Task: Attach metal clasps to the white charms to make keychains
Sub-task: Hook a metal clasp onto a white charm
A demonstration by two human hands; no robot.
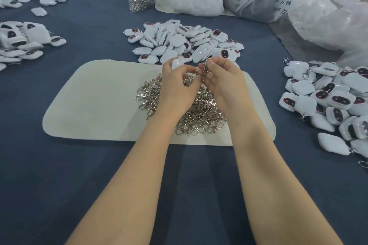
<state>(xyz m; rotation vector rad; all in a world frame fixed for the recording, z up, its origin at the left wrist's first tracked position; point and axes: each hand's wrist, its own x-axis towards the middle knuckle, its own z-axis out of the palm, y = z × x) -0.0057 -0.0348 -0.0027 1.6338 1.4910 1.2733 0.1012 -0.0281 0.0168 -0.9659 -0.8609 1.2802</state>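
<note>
My left hand (177, 83) is curled around one white charm (176, 63). Only its upper rounded part shows above my knuckles, so I cannot tell which way its small loop points. My right hand (221, 81) pinches one metal clasp (205, 65) between the thumb and the first fingers (214, 64), and the other fingers are loosely bent below it. The clasp stands almost upright, with its long axis going up and away from me. It is just to the right of the charm, close beside my left thumb, and a small gap is between the two pieces. I judge the coming move to be a short sideways one: the clasp goes left to the charm, or the charm turns right to meet it. The right hand is the nearer one to do this. Whether the gate of the clasp is pressed open I cannot tell, as it is too small. Directly under both hands lies the pile of clasps (199, 119) on the pale mat (95, 101), so a dropped piece could get lost among many similar ones. Just beyond my hands is the heap of loose charms (185, 40), near but not touching. Well apart to the right is a heap of charms with clasps (326, 95), and the blue table (59, 175) shows between it and the mat.
</note>
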